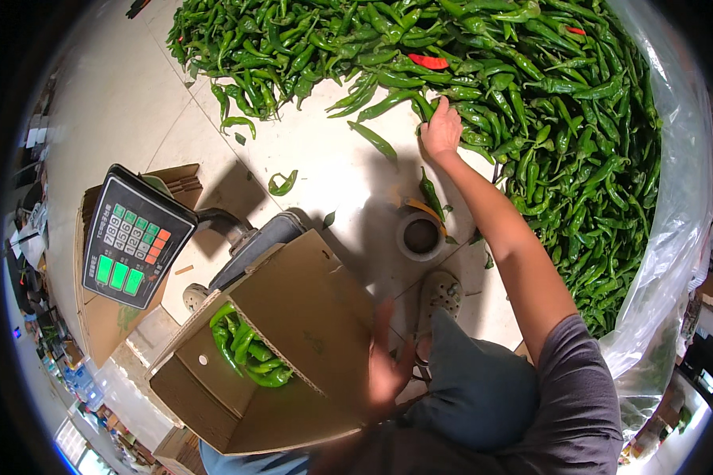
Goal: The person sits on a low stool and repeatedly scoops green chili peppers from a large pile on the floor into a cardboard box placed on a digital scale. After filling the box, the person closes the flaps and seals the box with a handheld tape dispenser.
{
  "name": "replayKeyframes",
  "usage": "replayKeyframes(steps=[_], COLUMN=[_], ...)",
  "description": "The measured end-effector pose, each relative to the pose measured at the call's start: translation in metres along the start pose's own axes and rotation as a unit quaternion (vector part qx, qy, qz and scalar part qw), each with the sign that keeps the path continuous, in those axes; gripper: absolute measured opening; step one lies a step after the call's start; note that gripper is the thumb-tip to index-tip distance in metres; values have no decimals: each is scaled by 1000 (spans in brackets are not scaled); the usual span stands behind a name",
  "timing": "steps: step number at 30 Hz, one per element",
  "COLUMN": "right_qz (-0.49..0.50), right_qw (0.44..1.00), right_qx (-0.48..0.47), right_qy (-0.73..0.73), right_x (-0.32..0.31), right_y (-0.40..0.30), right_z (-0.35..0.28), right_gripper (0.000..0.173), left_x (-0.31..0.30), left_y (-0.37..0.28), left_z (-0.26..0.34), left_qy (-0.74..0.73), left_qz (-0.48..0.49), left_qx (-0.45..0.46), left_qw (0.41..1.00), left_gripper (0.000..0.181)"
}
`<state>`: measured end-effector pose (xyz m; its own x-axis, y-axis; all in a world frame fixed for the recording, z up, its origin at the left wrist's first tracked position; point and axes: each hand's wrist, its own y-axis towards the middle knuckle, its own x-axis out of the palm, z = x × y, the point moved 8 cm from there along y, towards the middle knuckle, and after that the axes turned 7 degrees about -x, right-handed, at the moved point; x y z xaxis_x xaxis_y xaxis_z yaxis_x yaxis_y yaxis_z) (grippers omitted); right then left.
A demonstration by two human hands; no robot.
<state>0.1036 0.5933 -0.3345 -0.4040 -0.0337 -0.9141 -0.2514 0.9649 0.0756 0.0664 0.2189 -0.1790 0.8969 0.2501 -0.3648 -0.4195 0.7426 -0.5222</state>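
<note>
My right hand [442, 129] reaches out to the near edge of a large heap of green chili peppers [546, 77]. Its fingertips are among the peppers, and whether they grip one is hidden. Blurred, my left hand [387, 359] hangs beside the right side of an open cardboard box [309, 314], fingers apart and nothing visible in it. Inside the box, a small bunch of green peppers [252, 347] lies against the far wall. The box sits tilted towards me, its far left edge by the dark platform [258, 249] of a scale.
The scale's keypad display [139, 237] stands at the left, before another cardboard box [110, 323]. Loose peppers [374, 139] and a ring-shaped object [420, 236], perhaps a tape roll, lie on the tiled floor. Clear plastic sheeting [659, 255] borders the heap at right. A clog [442, 294] is near my knee.
</note>
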Motion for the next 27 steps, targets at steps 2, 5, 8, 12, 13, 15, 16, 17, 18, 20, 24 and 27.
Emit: replayKeyframes(steps=[2,5,8,12,13,15,16,17,18,20,24,27], right_qz=[58,52,61,36,54,58,49,40,37,-48,-58,-32], right_qw=[994,972,962,958,953,941,936,929,925,940,957,967], right_qx=[10,17,-192,-280,-299,-318,-318,-316,-319,-279,-262,-253], right_qy=[97,229,184,46,-8,-102,-144,-187,-204,-193,-112,-19], right_x=[-12,-19,-46,-31,-15,7,14,21,23,32,12,-27], right_y=[-10,-35,-25,38,56,63,63,63,59,60,65,65], right_z=[2,-11,-66,-89,-84,-86,-87,-88,-91,-85,-73,-73], right_gripper=[58,57,52,52,53,57,59,61,67,67,67,69], left_x=[2,6,18,35,38,39,38,37,37,36,35,34], left_y=[4,11,20,22,23,21,19,20,20,19,18,11], left_z=[-1,0,2,4,5,1,0,-1,-4,-8,-8,-3], left_qy=[19,-38,-84,-121,-136,-169,-166,-166,-168,-162,-166,-188], left_qz=[-5,-7,-14,-48,-55,-60,-53,-49,-45,-36,-45,-56], left_qx=[12,24,50,48,47,34,32,30,25,23,15,17], left_qw=[1000,999,995,990,988,983,984,984,984,986,985,980], left_gripper=[61,61,61,60,59,59,60,60,60,59,60,60])
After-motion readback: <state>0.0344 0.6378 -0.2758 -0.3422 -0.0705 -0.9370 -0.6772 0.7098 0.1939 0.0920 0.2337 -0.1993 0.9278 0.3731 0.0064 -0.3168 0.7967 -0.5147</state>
